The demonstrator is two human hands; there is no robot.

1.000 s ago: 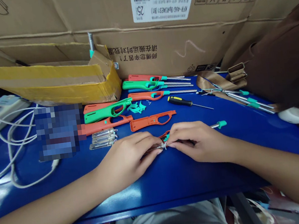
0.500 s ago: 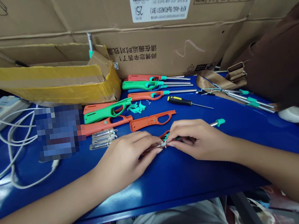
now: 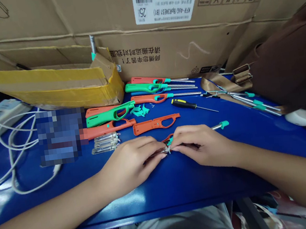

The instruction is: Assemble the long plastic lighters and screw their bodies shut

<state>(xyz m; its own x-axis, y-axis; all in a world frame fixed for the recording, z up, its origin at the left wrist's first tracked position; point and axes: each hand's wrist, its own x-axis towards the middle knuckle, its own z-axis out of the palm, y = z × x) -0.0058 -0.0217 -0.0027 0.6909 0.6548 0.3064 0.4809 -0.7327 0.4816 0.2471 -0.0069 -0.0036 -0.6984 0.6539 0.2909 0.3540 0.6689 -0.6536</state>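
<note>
My left hand [image 3: 136,161] is closed round a lighter's fuel tank, mostly hidden by the fingers; its metallic valve end [image 3: 164,150] pokes out toward the right. At that end sits a small whitish fitting [image 3: 169,149], pinched between the thumb and fingertips of my right hand [image 3: 202,145]. Behind the fingertips shows part of an orange lighter casing with turquoise parts [image 3: 170,140]. A metal tube with a turquoise piece [image 3: 224,124] sticks out beyond my right hand. Just behind the hands lies an orange half casing [image 3: 157,123]. Several clear fuel tanks [image 3: 104,143] lie behind my left hand.
Lighters [image 3: 149,86] and casings [image 3: 105,117] lie across the blue table [image 3: 163,195]. Turquoise triggers [image 3: 140,111] and a screwdriver [image 3: 184,103] are behind the hands. Left are white cables [image 3: 13,166] and a yellow-taped box [image 3: 81,86]; right, metal tubes [image 3: 259,104]. A large carton [image 3: 173,55] stands behind.
Both hands stay together at the fuel tank's end. My right hand has shifted slightly downward, its fingers still on the whitish fitting. Everything else lies as before.
</note>
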